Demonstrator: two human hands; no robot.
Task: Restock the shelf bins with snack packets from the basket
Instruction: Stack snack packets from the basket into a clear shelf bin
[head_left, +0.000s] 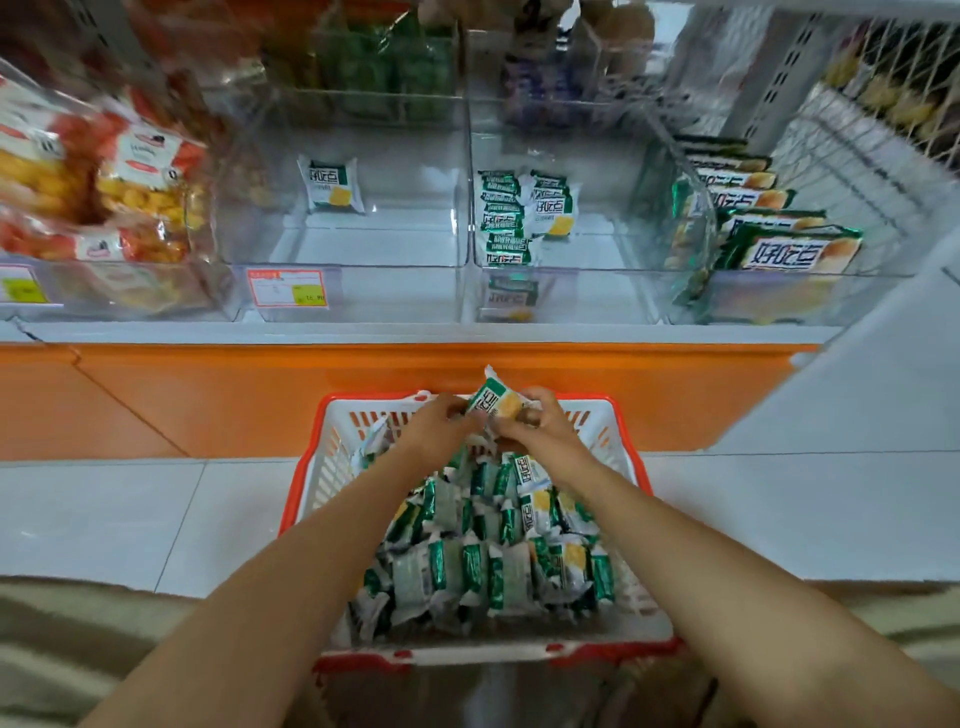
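A white basket with a red rim (306, 483) stands on the floor, full of several green-and-white snack packets (498, 551). Both hands are over its far end. My right hand (540, 426) grips one snack packet (496, 400), lifted above the pile. My left hand (441, 423) curls beside it, its fingertips at the packet's left edge; what it holds is hidden. On the shelf, the middle clear bin (353, 260) holds one packet (332, 184). The bin to its right (587, 260) holds several packets (514, 218).
An orange shelf base (208, 395) runs behind the basket. A left bin holds orange-and-white bags (104, 197). The far right bin holds larger green boxes (769, 234). A price label (287, 287) is on the middle bin's front. White floor tiles (130, 514) flank the basket.
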